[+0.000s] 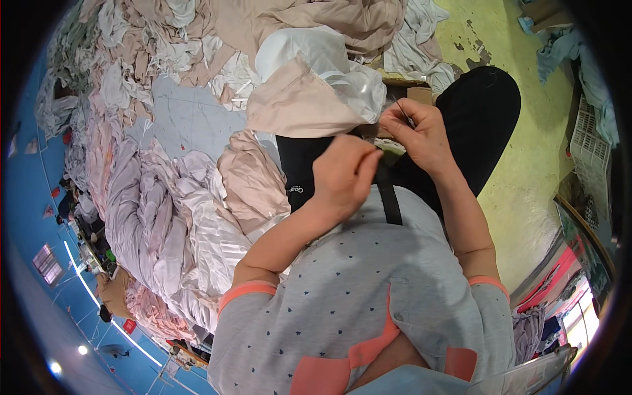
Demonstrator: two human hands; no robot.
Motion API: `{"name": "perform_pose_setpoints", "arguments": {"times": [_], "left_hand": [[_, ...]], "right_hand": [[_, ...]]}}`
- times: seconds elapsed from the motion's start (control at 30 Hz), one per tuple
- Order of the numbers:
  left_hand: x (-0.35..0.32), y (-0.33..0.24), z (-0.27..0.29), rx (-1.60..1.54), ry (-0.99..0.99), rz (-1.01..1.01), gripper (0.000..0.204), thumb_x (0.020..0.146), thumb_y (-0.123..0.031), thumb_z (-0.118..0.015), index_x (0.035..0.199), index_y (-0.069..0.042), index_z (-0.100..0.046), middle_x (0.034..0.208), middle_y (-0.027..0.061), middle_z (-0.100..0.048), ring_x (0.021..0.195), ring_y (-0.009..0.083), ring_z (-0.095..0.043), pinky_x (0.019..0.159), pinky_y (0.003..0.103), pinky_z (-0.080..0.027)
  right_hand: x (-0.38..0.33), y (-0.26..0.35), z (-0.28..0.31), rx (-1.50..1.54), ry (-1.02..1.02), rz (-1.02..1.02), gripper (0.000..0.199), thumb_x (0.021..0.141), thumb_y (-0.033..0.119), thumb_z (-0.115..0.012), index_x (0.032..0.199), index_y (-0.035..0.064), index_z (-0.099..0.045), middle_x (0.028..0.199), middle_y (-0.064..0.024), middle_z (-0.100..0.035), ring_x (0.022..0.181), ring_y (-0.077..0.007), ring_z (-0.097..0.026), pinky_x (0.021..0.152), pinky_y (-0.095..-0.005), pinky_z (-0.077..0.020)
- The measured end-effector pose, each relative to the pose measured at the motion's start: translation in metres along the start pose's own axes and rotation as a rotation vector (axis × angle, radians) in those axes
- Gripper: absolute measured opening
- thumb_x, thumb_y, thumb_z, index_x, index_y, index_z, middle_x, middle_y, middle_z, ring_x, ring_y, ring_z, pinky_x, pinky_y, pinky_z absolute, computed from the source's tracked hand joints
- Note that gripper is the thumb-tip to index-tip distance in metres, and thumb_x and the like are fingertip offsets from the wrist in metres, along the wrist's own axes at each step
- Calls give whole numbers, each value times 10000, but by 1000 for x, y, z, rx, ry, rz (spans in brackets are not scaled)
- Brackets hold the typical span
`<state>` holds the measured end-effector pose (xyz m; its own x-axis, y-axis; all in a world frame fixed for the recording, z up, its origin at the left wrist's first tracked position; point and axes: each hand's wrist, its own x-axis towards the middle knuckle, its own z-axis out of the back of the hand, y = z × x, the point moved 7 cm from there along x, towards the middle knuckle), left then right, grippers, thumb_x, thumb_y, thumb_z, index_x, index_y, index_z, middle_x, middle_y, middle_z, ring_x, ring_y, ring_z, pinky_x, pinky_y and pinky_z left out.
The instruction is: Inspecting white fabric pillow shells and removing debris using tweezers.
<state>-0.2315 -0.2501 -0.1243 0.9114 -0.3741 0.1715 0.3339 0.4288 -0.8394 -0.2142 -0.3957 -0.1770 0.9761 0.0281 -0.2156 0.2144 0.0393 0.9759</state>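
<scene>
My left hand (345,172) is closed in front of my lap, knuckles up, its fingertips pressed together; what they hold, if anything, is hidden. To its right, my right hand (421,135) pinches a thin dark tool (404,113), too small to name. The two hands are apart. Just beyond my left hand, a beige cloth piece (296,102) drapes over a white rounded bundle (296,49), with sheer white material (362,89) beside it. Between my hands lies a small greenish thing (392,151), partly hidden. A black strap (390,201) runs down from there over my shirt.
Heaps of pale grey and lilac cloth (141,210) fill the left side. More beige cloth (368,26) is piled ahead. My bent knee in black trousers (487,108) rises at the right, above a yellow floor (526,158). A white plastic crate (589,141) stands at the far right.
</scene>
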Motion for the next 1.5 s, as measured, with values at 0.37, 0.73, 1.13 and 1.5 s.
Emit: {"name": "perform_pose_setpoints", "arguments": {"times": [0.37,0.73,1.13,1.5], "left_hand": [[27,22,22,-55,-149,-3,85,767,16,-673,842,-16,-650,788,105,-639,673,229,-616,591,285,-487],[-35,80,41,-358,-321,435,107,951,-72,-528,903,23,-517,758,84,-643,685,117,-651,610,232,-538],[-53,81,37,-273,-367,248,111,962,-88,-509,939,15,-472,746,88,-628,641,122,-636,598,241,-530],[-57,78,33,-137,-341,197,112,946,-101,-546,930,-4,-493,733,84,-613,611,152,-646,557,258,-521]], "right_hand": [[7,29,-28,61,-4,157,110,861,74,-641,810,-4,-584,710,35,-561,652,-14,-460,583,-177,-382],[-4,47,-59,-433,78,336,190,856,132,-639,995,13,-589,817,-101,-597,682,-246,-591,623,-311,-454],[-24,61,-80,-731,124,487,197,772,108,-695,943,83,-602,739,-71,-564,652,-266,-588,534,-371,-438],[-31,69,-90,-951,132,542,151,740,111,-686,822,69,-566,693,-64,-523,634,-243,-584,507,-372,-437]]}}
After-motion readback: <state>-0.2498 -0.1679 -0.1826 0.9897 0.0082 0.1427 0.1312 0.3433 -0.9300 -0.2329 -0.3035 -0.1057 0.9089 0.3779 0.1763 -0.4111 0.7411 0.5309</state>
